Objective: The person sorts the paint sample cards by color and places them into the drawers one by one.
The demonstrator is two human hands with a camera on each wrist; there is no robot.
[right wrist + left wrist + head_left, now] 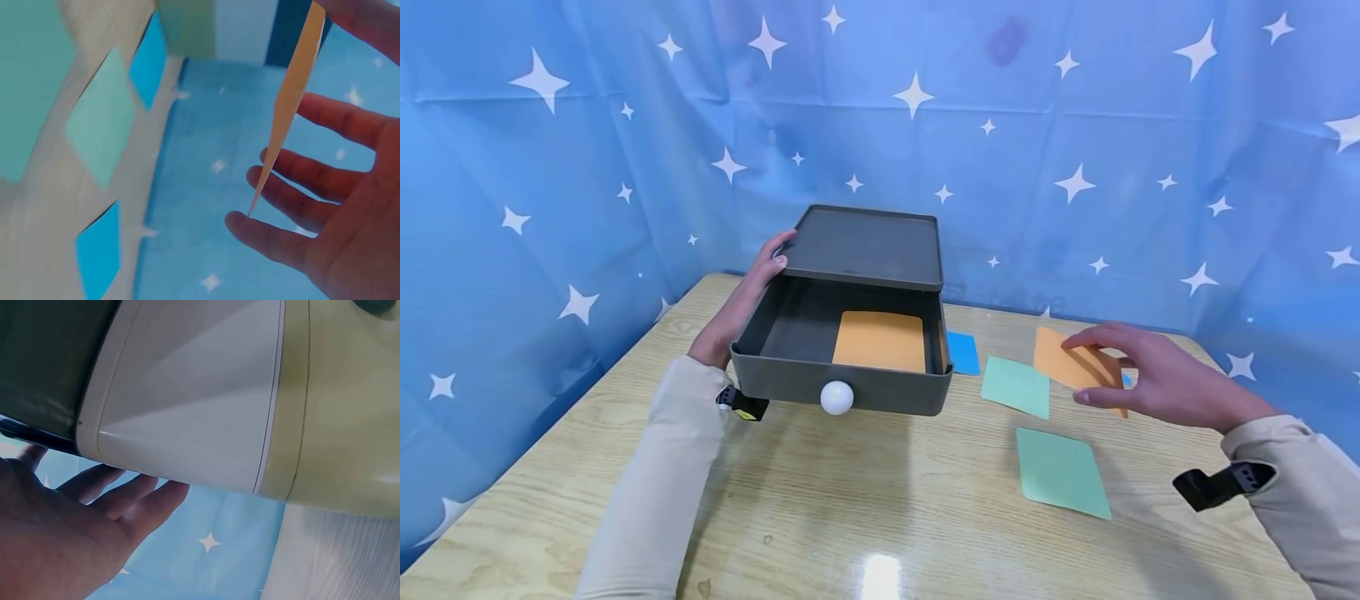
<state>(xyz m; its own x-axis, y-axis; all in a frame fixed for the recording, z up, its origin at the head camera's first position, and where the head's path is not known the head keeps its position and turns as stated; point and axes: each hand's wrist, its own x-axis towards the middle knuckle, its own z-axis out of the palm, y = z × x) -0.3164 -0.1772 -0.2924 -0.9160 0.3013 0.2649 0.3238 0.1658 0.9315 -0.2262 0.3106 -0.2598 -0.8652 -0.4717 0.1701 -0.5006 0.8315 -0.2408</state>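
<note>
My left hand (741, 304) lies against the left side of the dark grey box (865, 250), thumb tip on its top edge. Its grip is loose: in the left wrist view the fingers (147, 500) stretch out nearly straight along the box's underside, curled round nothing. The box's drawer (790, 379) is pulled out toward me, with a white round knob (837, 397) on its front wall. An orange card (880, 340) lies flat on the drawer's floor, toward the right side.

Just right of the drawer, a blue card (963, 352) lies on the wooden surface (880, 500), partly tucked behind the drawer's corner. Next comes a green card (1017, 386), flat on the surface, and nearer to me a second green card (1062, 473), well apart from the box.

Further right, my right hand (1157, 379) hovers above the surface with a second orange card (1071, 362) in its grip. The card is pinched lightly between thumb and fingers, the fingers only gently bent; the right wrist view shows it edge-on, its lower tip resting on one finger (262, 234). A sliver of another blue card (1126, 380) peeks out beside that hand.
</note>
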